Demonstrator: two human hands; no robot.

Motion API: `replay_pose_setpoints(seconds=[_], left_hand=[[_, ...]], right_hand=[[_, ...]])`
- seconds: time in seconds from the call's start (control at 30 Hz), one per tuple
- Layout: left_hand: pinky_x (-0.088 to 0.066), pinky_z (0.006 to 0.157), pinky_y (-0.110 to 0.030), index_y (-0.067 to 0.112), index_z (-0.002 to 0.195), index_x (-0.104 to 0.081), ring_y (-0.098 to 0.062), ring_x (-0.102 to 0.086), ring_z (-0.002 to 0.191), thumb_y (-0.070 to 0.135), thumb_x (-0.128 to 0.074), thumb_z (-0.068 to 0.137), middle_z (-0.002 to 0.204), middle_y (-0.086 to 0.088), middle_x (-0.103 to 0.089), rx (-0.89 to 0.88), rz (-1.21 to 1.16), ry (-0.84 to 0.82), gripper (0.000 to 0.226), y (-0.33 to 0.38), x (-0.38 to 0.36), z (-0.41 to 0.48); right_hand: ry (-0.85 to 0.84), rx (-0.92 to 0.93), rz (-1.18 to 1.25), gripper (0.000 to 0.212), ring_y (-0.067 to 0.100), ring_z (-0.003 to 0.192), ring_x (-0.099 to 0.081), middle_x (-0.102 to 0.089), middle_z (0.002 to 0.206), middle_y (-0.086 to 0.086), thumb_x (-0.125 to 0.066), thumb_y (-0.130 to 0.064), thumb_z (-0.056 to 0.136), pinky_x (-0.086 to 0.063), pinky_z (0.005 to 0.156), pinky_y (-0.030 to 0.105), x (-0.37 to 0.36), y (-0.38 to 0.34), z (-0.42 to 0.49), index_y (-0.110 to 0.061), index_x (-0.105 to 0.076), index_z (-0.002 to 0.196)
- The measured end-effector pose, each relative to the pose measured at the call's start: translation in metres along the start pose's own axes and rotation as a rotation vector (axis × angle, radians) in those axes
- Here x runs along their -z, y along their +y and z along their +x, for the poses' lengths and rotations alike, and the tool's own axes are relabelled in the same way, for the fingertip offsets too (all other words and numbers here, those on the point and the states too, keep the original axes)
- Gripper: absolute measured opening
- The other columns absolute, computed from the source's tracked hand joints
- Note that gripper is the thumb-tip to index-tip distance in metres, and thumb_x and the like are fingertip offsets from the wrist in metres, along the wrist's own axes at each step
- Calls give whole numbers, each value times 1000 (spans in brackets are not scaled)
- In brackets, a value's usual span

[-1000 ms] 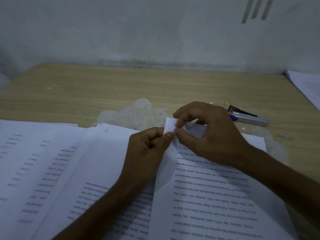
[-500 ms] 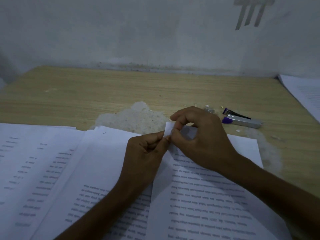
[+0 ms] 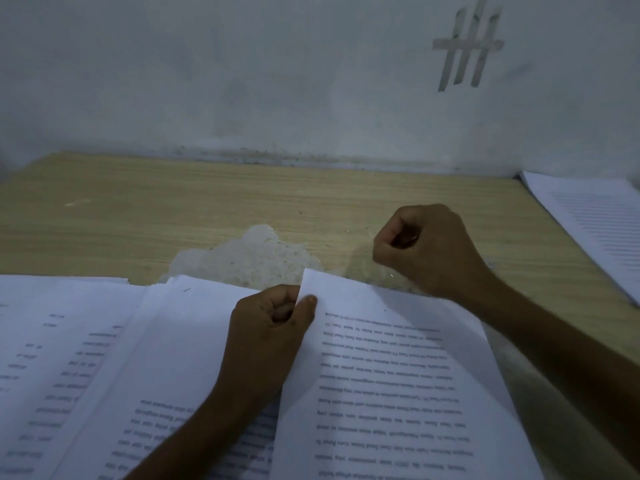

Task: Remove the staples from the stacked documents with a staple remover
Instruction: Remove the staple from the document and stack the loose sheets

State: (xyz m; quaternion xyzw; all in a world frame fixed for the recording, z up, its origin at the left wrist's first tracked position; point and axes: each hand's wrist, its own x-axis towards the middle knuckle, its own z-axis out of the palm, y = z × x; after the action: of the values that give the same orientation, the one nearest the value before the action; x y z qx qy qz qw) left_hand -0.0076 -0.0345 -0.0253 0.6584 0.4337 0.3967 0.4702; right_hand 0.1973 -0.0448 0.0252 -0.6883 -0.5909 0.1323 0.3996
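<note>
Head view, dim light: pinching the lifted top corner of the front document (image 3: pixel 388 375) between thumb and curled fingers of the left hand (image 3: pixel 270 327), flat on the wooden table (image 3: pixel 207 209) just short of a worn pale patch (image 3: pixel 249 258). Holding the right hand (image 3: pixel 429 251) raised well clear of that corner, over the wood beyond the paper, fingers curled tight around a thin glint, probably a pulled staple (image 3: pixel 414 238), though too small to say for certain. No staple remover in sight; possibly hidden behind the right hand. Judged to be the close of one extraction, with the corner freed and the staple not yet put down. Next calls for dropping the staple away from the pages, finding the remover, then turning to the neighbouring document (image 3: pixel 166 341) on the left, marked near its top edge by a short dark line (image 3: pixel 187 289), perhaps another staple. Further sheets (image 3: pixel 52 341) at far left and a separate stack (image 3: pixel 595 223) at the table's right edge.
</note>
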Motion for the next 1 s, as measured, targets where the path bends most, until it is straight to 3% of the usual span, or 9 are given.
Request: replay_pose_setpoints(seconds=[0.07,0.17,0.23,0.37,0.83,0.93,1.0], left_hand=[[-53,61,-13,30,79,-69,-1,-67,66,15,-61,88,73,18,-72,24,8,1,20,0,-1,1],[-53,60,-13,28,80,-70,-1,-67,66,15,-61,88,74,18,-72,44,18,-4,18,-1,-1,2],[-52,59,-12,27,80,-70,-1,-67,65,16,-60,89,74,18,-72,46,38,-6,17,-1,-1,3],[-50,64,-19,26,81,-71,0,-66,67,19,-60,89,75,19,-72,52,72,-1,15,-1,-1,4],[-51,67,-23,24,82,-71,-2,-66,69,20,-58,90,78,18,-72,66,84,-4,15,-1,0,5],[-52,69,-23,27,82,-70,-1,-66,70,20,-59,90,79,19,-72,57,78,-7,16,-1,0,4],[-51,66,-18,28,80,-69,0,-66,70,20,-58,90,79,21,-71,49,78,-11,16,-1,0,4]], right_hand=[[23,-18,-107,14,-2,51,-56,-62,56,-9,-79,-10,67,-40,48,9,9,17,11,-12,-66,61],[12,-17,-233,18,1,51,-56,-54,51,-14,-77,-15,67,-41,51,17,15,35,23,-18,-62,58],[-18,7,-306,17,4,51,-51,-51,53,-16,-75,-16,69,-39,53,23,16,41,27,-19,-61,60],[-84,29,-429,7,0,58,-46,-49,57,-17,-71,-20,72,-31,52,20,12,44,29,-20,-64,70],[-82,116,-371,5,-1,50,-45,-42,48,-21,-72,-22,78,-31,55,22,20,46,31,-20,-69,76],[-46,134,-345,6,6,55,-48,-49,58,-19,-72,-25,79,-36,59,25,30,51,34,-22,-67,80],[-81,96,-361,18,5,68,-52,-59,81,-16,-73,-35,79,-40,63,26,38,55,36,-23,-66,91]])
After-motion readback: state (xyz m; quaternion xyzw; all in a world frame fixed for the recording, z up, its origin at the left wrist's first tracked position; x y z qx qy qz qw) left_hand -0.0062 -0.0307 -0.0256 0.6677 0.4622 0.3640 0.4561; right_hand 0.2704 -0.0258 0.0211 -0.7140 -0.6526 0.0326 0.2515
